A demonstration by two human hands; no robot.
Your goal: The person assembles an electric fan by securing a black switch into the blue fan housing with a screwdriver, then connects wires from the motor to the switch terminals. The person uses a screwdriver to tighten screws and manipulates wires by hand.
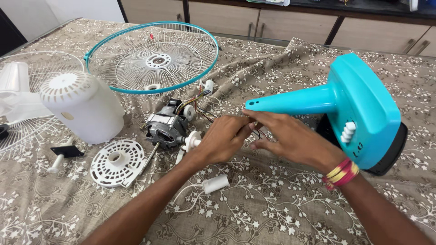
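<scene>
My left hand (222, 138) and my right hand (286, 136) meet in the middle of the table, fingertips pinched together on thin wires (259, 132) just below the tip of a turquoise fan stand (345, 102) lying on its side. The wires run left to a grey fan motor (165, 127) with a white knob (192, 141) beside it. My right wrist carries red and yellow bangles. What the fingertips pinch is mostly hidden by the hands.
A white motor cover (84, 106), a round white vented plate (117, 162), a small white cylinder (215, 183), a turquoise-rimmed fan grille (152, 56) and a second white grille (27, 97) with blades lie on the floral cloth (254, 213). Wooden cabinets stand behind.
</scene>
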